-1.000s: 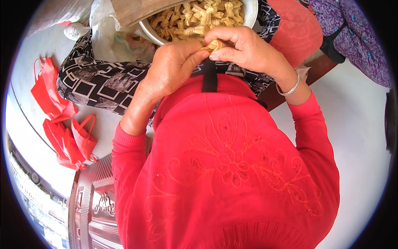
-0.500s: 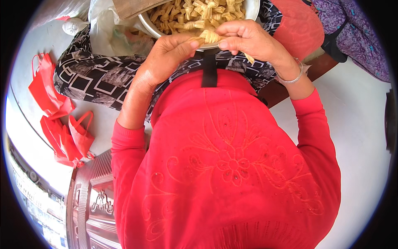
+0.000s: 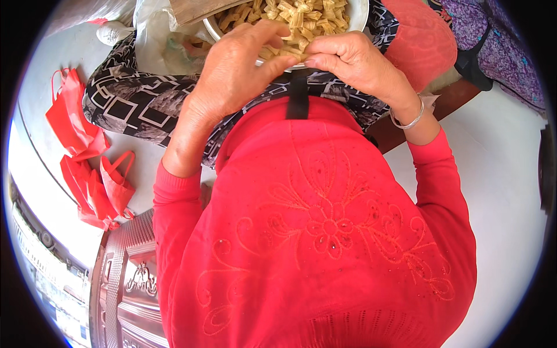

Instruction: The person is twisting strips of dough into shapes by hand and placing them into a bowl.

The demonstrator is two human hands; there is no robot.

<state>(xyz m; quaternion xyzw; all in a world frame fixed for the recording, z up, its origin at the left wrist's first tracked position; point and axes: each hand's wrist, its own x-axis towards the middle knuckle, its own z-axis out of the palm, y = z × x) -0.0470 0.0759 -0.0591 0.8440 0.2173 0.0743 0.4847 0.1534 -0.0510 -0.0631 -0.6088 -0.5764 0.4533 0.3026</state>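
Note:
My right hand (image 3: pixel 357 62) pinches a pale yellow strip (image 3: pixel 299 57) between thumb and forefinger; the fingers cover most of it. Close beside it, the thumb of my left hand (image 3: pixel 232 69) reaches to the strip's other end. The left fingers are bent and stand apart from that thumb, over the near side of a metal bowl (image 3: pixel 361 16). Inside the bowl lies a heap of similar yellow pieces (image 3: pixel 316 20), many tied into knots. Both hands are above my lap, at the bowl's near rim.
A brown board (image 3: pixel 200 8) overlaps the bowl's left rim, with a clear plastic bag (image 3: pixel 174 55) beneath. Red bags (image 3: pixel 81 124) lie on the floor at left. Patterned trousers (image 3: pixel 136 107) cover my legs. A person in purple clothing (image 3: pixel 507 58) is at far right.
My left hand has lifted its fingers off the knotted piece and moved them up over the bowl. The right hand stays nearly in place, still pinching.

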